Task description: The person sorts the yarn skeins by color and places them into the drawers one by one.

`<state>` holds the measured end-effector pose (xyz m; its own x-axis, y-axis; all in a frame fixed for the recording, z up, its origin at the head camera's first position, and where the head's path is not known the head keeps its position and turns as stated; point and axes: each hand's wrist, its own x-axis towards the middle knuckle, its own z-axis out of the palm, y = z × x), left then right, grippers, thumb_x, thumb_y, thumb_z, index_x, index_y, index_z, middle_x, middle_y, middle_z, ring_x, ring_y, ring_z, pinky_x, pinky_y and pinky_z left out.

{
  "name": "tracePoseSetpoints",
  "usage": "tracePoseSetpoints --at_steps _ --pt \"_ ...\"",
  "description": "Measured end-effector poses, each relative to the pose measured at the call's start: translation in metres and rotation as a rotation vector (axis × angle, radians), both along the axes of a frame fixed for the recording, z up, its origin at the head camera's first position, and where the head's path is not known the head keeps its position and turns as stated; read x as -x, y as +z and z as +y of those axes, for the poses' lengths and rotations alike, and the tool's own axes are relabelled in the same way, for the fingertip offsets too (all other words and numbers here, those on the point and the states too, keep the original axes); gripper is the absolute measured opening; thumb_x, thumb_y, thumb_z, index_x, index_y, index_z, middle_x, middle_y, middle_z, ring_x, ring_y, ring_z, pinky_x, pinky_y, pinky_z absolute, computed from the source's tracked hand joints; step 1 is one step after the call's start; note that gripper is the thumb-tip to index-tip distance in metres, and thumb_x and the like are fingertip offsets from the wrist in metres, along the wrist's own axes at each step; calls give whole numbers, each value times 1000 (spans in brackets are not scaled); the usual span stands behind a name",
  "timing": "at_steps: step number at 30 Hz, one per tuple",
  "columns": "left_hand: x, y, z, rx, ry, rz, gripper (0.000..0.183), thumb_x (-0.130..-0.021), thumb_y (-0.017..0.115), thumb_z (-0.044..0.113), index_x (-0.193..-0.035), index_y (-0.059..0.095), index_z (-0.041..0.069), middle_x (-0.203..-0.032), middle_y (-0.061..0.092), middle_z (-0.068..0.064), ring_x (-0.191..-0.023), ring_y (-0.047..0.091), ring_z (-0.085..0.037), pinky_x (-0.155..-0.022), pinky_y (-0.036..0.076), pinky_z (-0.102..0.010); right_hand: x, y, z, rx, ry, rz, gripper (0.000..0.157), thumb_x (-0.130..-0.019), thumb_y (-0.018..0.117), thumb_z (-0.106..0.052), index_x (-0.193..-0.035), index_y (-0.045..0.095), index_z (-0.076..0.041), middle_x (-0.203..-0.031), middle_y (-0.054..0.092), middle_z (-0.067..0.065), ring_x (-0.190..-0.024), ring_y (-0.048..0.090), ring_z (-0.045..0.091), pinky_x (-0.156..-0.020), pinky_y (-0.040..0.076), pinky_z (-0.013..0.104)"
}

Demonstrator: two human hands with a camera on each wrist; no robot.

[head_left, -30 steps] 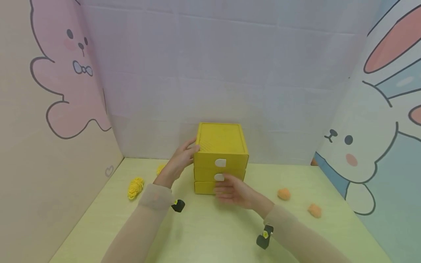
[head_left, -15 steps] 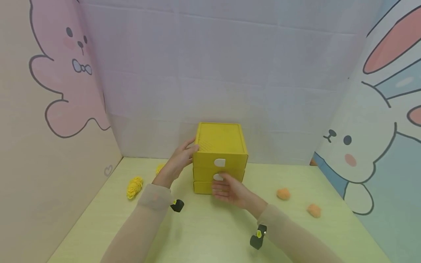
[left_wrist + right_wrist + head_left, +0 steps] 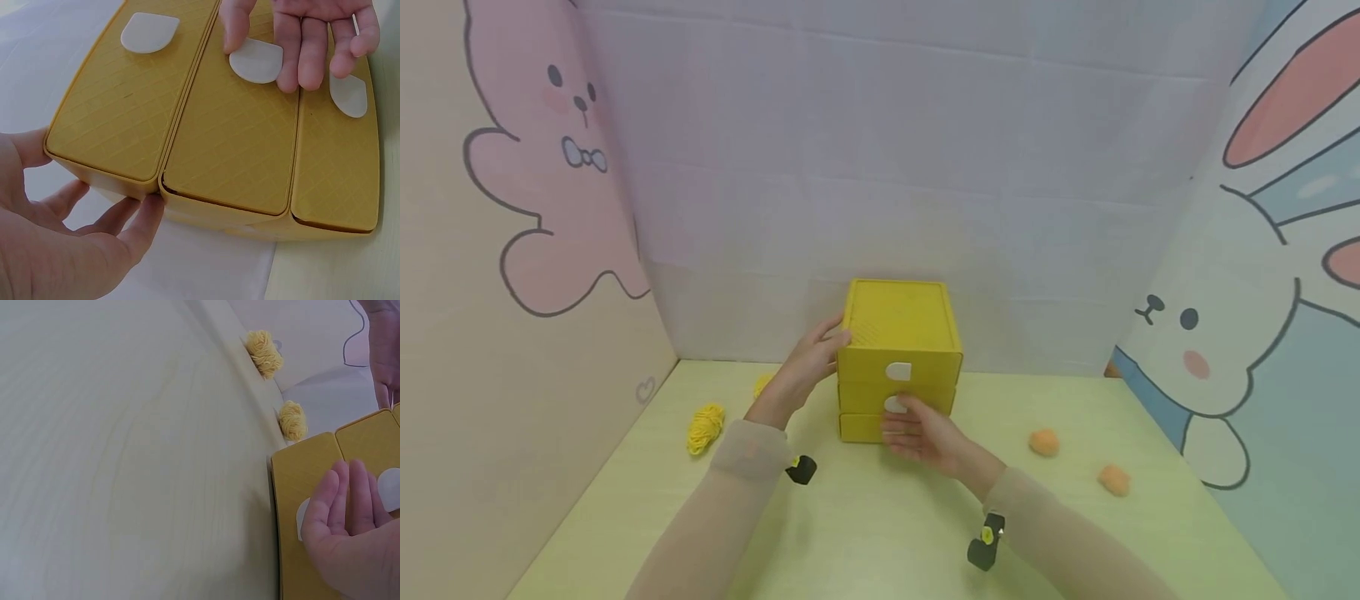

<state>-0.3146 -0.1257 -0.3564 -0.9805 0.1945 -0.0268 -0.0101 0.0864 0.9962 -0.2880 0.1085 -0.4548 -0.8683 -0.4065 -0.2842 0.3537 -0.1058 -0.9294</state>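
Observation:
A yellow three-drawer storage box [image 3: 904, 312] stands at the back of the table, with white tabs on its drawer fronts. My left hand [image 3: 808, 362] rests against its left side near the upper front corner, fingers spread along the wall in the left wrist view. At the middle drawer, my right hand [image 3: 928, 442] pinches the white tab [image 3: 256, 60], thumb on one side and fingers on the other. Its other fingers overlap the bottom drawer. All drawers look closed. The top drawer's tab [image 3: 150, 32] is untouched.
Two yellow yarn bundles [image 3: 706, 429] lie left of the box, one partly behind my left wrist. A pair of small orange lumps [image 3: 1044, 442] sits on the right. Printed cloth walls [image 3: 775, 167] enclose the table's back and sides.
My right hand has shifted slightly left, closer in at the middle drawer's tab. The left hand keeps its place on the box, and the drawers look unchanged.

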Motion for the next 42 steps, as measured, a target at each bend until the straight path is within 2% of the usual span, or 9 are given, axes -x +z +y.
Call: tracePoseSetpoints --at_steps 13,28,36,42 --pt "0 0 -1 -3 -9 5 61 -100 55 40 -154 29 31 -154 33 -4 -137 40 -27 -113 34 -47 -2 -1 2 -12 0 -4 67 -93 57 -53 -132 57 2 -128 63 17 -117 61 32 -96 52 38" --pt "-1 1 -2 6 -9 3 61 -99 55 41 -153 29 32 -156 29 -3 -139 36 -27 -114 32 -47 -11 0 2 -35 35 21 67 -93 57 -54 -133 56 0 -130 62 16 -125 54 38 -98 50 40" --pt "0 0 -5 5 -3 0 61 -98 56 42 -153 30 32 -153 34 -5 -138 37 -28 -115 32 -48 -17 0 1 -34 48 23 68 -92 58 -55 -133 56 0 -132 60 18 -123 55 38 -99 50 41" --pt "0 -1 -6 -2 -18 4 60 -99 54 42 -154 29 32 -155 31 -4 -139 36 -27 -115 32 -48 -25 0 2 -28 70 21 66 -94 56 -52 -134 55 1 -134 58 20 -123 55 37 -99 50 41"
